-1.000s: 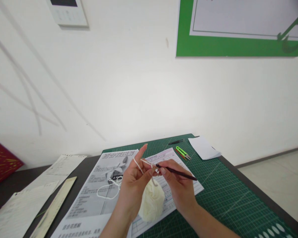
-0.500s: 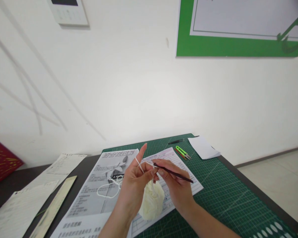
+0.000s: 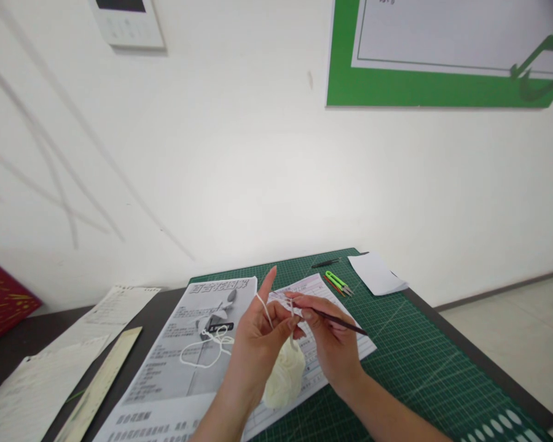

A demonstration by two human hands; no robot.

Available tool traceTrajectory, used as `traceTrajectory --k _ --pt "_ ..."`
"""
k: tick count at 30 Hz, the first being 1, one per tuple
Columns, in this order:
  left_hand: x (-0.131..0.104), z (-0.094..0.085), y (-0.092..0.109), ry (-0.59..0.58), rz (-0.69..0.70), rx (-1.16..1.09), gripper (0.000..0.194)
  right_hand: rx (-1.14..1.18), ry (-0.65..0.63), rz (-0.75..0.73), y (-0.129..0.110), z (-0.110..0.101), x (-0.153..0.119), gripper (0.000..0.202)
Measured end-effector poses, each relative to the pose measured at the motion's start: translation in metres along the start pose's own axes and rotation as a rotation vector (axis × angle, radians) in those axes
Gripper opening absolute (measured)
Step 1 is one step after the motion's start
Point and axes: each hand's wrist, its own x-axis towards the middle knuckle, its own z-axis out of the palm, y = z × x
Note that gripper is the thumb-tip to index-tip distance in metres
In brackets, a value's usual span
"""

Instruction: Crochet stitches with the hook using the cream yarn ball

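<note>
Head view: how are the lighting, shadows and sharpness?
Head view, middle: the wall is brightest; head view, left: soft shadow-like streaks; head view, lower left: writing on the papers too soft to read; head view, by the right hand: the hook shows, its tip hard to make out.

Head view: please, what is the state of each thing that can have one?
Left hand: pinching yarn strand
Right hand: closed
Dark stick: held aslant by that hand
Yarn ball: partly hidden from view
Loose yarn: looped on printed sheet
Green snips: lying; open or shut unclear
Pale ruler-like strip: lying flat
Wall panel: screen dark
</note>
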Motion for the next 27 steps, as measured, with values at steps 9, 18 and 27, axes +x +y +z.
traceTrajectory --k 9,18,27 --pt "-0.004 -0.002 0.003 -0.12 -0.101 0.053 0.102 0.032 0.066 0.04 0.002 0.0 -0.002 0.014" --pt "0.002 -0.016 -0.006 -0.287 -0.142 0.114 0.116 0.047 0.086 0.049 -0.001 0.001 -0.002 0.012" --pt "0.004 -0.021 -0.005 -0.358 -0.064 0.225 0.103 0.001 0.057 0.006 -0.003 0.0 0.002 0.013"
